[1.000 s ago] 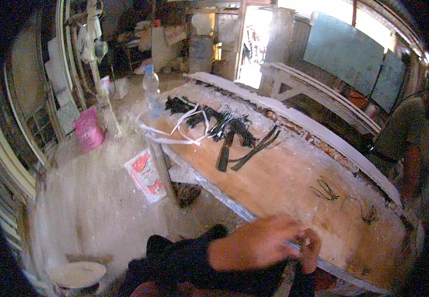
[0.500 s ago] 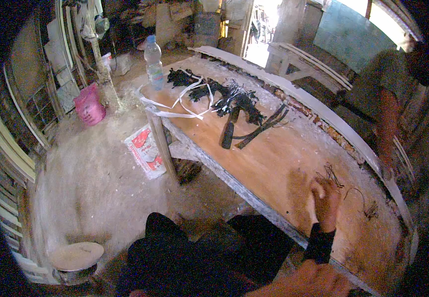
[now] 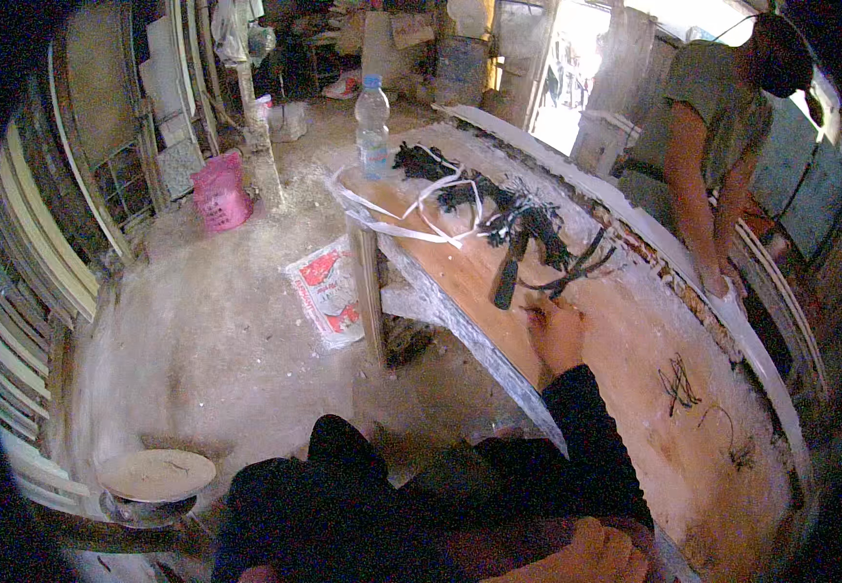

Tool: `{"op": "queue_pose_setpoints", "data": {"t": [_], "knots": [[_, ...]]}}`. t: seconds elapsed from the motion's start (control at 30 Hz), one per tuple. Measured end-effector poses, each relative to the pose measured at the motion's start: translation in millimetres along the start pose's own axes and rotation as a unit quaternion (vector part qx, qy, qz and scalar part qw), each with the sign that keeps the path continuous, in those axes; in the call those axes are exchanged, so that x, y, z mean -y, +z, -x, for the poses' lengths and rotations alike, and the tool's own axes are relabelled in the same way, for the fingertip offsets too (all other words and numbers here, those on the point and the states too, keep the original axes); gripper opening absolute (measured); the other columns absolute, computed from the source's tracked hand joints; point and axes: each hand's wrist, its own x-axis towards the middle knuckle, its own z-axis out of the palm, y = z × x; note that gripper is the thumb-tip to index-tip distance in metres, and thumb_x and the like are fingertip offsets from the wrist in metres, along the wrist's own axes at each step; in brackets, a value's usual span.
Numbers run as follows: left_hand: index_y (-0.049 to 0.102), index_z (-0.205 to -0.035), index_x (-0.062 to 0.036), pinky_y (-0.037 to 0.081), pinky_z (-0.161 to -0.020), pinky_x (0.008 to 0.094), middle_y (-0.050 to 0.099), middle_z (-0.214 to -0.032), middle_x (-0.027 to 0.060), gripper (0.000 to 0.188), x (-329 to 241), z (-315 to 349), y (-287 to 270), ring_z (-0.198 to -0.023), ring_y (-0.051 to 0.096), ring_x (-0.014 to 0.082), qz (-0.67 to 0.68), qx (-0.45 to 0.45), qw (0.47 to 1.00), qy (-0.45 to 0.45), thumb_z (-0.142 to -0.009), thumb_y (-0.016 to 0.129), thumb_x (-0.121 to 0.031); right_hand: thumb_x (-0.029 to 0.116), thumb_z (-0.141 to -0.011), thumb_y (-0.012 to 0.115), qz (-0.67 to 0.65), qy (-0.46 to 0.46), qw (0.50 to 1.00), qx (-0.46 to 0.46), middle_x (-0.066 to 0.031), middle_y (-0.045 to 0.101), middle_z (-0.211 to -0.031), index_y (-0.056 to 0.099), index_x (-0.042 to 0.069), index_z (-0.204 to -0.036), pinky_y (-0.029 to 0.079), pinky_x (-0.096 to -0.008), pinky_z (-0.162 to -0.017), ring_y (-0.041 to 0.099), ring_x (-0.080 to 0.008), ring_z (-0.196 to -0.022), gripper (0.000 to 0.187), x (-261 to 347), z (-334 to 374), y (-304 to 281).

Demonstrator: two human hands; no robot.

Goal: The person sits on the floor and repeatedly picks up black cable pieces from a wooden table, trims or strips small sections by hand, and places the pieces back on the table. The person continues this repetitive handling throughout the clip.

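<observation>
The right hand (image 3: 557, 335) has moved left along the counter (image 3: 635, 389) to the black strips (image 3: 557, 277), flat, gripping nothing (fingertips touching them); left hand (image 3: 591, 554) rests low, grip unclear.

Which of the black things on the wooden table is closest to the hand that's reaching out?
The bundle of long black strips fanned out just beyond the reaching hand. The straight black bar lies further left, and the tangled black heap sits further back.

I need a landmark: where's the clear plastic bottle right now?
In the head view, the plastic bottle stands upright at the workbench's far left corner, beside the white strips.
</observation>
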Motion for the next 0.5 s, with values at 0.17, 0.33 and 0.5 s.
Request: {"op": "queue_pose_setpoints", "data": {"t": [0.17,0.33,0.5], "knots": [[0.054,-0.082,-0.0037,0.049,-0.067,0.0346,0.054,-0.077,0.0139,0.017,51.7,11.4,59.7,-0.078,0.057,0.0255,0.109,0.01,0.993,0.052,-0.078,0.051,-0.02,0.016,-0.074,0.059,0.011,-0.013,0.997,-0.074,-0.011,0.06,-0.084,0.064,0.01,-0.087,0.037,-0.0414,-0.075,0.056,-0.0277,-0.081,0.015,-3.1,23.6,-55.5],[0.044,-0.123,-0.0099,0.047,-0.077,0.0297,0.052,-0.116,0.0101,0.043,135.0,57.3,153.6,-0.091,0.056,0.0204,0.549,-0.037,0.8,-0.241,-0.09,0.04,-0.038,0.009,-0.072,0.06,-0.162,-0.035,0.984,-0.065,-0.0099,0.061,-0.079,0.061,0.007,-0.08,0.038,-0.0376,-0.076,0.055,-0.027,-0.077,0.007,13.6,125.3,-117.0],[0.049,-0.122,-0.0122,0.047,-0.072,0.0277,0.058,-0.106,0.003,0.043,131.1,87.0,199.9,-0.085,0.054,0.0111,0.744,-0.087,0.527,-0.401,-0.09,0.043,-0.039,0.006,-0.065,0.069,-0.335,-0.053,0.938,-0.077,-0.0117,0.059,-0.087,0.066,0.013,-0.088,0.042,-0.0407,-0.081,0.054,-0.0265,-0.084,0.024,65.2,212.6,-99.6]]}}
